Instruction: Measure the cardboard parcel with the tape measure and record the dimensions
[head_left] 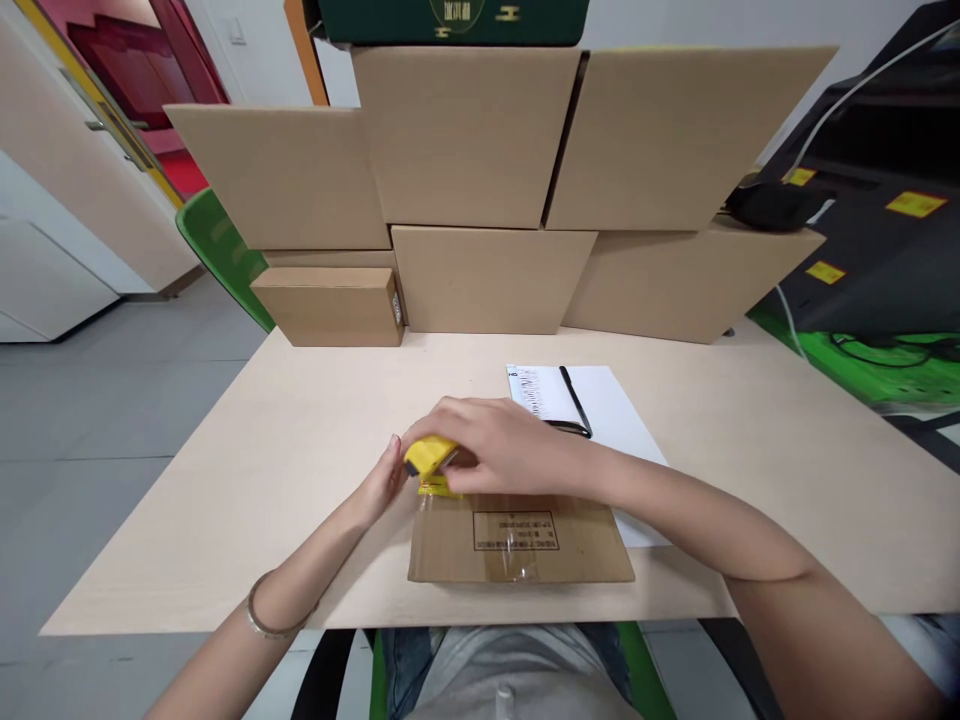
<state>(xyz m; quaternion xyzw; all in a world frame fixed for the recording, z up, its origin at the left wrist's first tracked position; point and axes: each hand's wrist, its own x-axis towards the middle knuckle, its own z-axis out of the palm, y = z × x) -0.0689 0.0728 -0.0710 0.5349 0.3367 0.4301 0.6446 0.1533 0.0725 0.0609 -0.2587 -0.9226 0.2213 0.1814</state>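
Observation:
A yellow tape measure [430, 456] with a dark end is gripped in my right hand [487, 445], whose fingers are wrapped over it. A short yellow strip [439, 487] shows just below, at the left part of a cardboard box [525, 550]. This box lies flat near the table's front edge, with clear tape and a printed label frame on top. My left hand [382, 487] is at the box's left side, close to the tape measure, thumb pointing up. Its other fingers are mostly hidden, so I cannot tell what they touch.
White paper [615, 410] with print lies behind the box, with a black pen [575, 398] and a dark-framed object [568, 428] on it. A small carton [330, 310] stands back left. Stacked cardboard boxes [491, 280] wall off the table's [225, 510] far side.

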